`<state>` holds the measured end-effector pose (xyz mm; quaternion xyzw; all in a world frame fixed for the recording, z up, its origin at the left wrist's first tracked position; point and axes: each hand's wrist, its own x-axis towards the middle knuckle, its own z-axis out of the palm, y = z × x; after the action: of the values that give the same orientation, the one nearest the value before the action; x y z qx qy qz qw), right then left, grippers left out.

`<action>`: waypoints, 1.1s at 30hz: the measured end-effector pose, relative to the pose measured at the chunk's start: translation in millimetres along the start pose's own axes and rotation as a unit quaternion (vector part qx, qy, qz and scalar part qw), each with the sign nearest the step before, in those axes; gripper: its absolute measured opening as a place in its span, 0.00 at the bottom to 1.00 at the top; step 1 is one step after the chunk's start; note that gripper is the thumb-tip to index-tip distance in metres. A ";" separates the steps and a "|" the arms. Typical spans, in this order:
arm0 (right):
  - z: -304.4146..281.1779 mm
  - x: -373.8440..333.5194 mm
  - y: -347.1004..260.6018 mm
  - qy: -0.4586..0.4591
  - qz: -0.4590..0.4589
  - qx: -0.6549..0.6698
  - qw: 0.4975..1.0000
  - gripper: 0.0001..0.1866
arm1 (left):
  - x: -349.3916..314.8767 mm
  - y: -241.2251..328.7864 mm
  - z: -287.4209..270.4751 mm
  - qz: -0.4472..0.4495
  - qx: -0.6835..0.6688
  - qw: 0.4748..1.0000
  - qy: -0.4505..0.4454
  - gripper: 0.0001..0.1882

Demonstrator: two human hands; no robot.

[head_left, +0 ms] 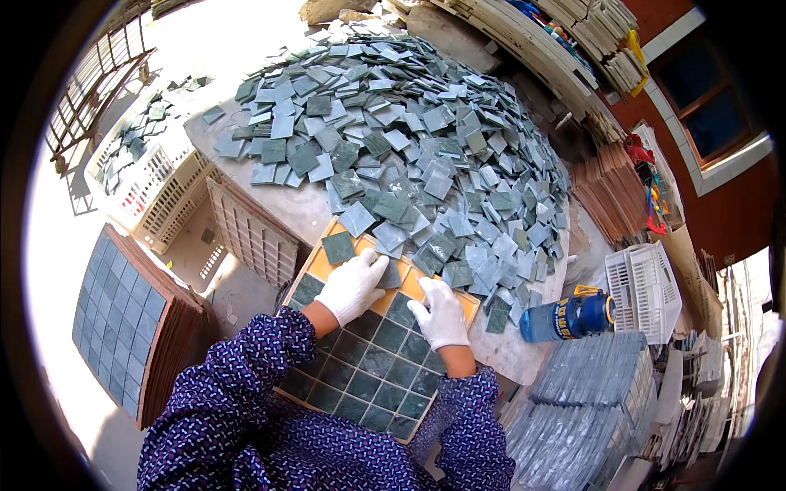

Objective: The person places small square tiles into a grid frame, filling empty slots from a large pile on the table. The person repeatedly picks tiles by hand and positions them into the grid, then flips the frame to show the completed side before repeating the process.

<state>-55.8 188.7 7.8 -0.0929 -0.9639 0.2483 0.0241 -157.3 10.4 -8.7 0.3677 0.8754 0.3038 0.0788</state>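
A shallow yellow tray with a grid of square cells rests before me, its nearer rows filled with dark green stone tiles. My left hand, in a white glove, pinches a grey-green tile over the upper cells. Left of that hand, a loose tile lies at the tray's upper left corner. My right hand, also gloved in white, rests at the tray's right side. Its thumb and forefinger are apart beside a laid tile, and nothing shows between them.
A large heap of loose tiles covers the table beyond the tray. At right are a blue water bottle, a white basket and wrapped tile stacks. Brown trays and a cream crate stand left.
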 end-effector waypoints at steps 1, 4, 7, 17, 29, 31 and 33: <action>-0.5 5.1 -2.5 0.013 0.006 0.022 1.000 0.23 | 0.2 -1.9 -1.5 -0.001 -0.012 1.000 -0.006 0.25; -0.9 17.2 -7.2 0.060 0.002 0.052 0.997 0.19 | -2.7 -23.7 -7.0 0.105 -0.106 0.989 0.006 0.16; -1.2 23.7 4.5 0.126 0.005 0.062 0.990 0.15 | -3.9 -21.1 -17.0 0.075 -0.153 0.985 -0.014 0.12; -20.9 33.9 18.9 0.122 0.173 -0.216 0.953 0.38 | -7.9 -3.3 6.0 0.013 0.009 0.998 -0.065 0.14; -24.2 -10.6 33.1 0.131 0.050 -0.037 0.989 0.32 | -23.2 9.7 7.9 0.093 -0.076 0.990 0.069 0.16; -25.9 -21.0 32.4 0.078 0.018 -0.027 0.996 0.31 | -12.9 15.8 15.2 0.106 -0.076 0.990 0.057 0.16; -23.6 -27.9 32.0 0.022 0.035 -0.006 0.999 0.28 | 9.1 24.6 20.5 0.113 -0.049 0.992 0.035 0.17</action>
<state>-20.9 222.1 13.0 -0.1321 -0.9608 0.2410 0.0359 -141.8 39.9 -9.8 0.4490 0.8145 0.3661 0.0308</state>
